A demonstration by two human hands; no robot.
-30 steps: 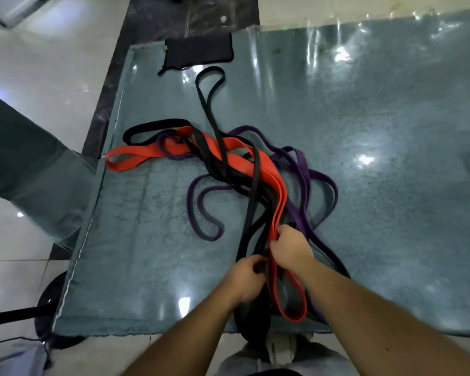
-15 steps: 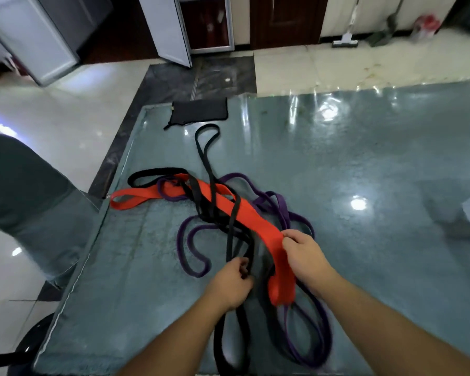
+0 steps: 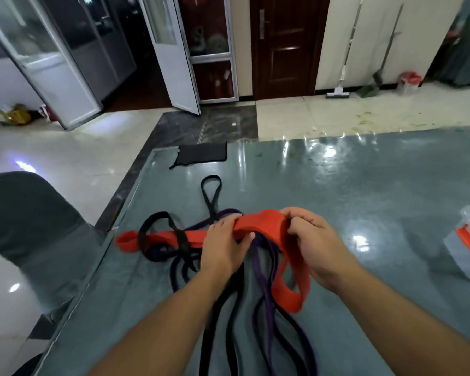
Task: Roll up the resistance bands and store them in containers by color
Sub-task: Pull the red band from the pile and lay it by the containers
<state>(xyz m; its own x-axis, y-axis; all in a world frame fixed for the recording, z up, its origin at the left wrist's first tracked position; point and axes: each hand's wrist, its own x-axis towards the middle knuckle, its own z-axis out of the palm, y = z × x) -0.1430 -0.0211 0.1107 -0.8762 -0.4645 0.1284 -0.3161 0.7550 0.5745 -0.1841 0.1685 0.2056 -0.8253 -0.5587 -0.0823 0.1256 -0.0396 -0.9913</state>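
Above the glossy grey-green bench (image 3: pixel 364 191), both hands lift the wide flat red rubber resistance band (image 3: pixel 266 226) clear of the tangled black band (image 3: pixel 210 196) and purple band (image 3: pixel 261 272), presumably to begin a roll. Left hand (image 3: pixel 225 245) clasps its straight run; right hand (image 3: pixel 310 245) pinches the folded turn, a loop hanging beneath. Clear lidded plastic container (image 3: pixel 464 256) waits far right.

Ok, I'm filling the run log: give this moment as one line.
step: rolling wide red rubber band | left hand: holds band | right hand: pinches rolled end | black, purple bands: loose on table | clear bin: right edge
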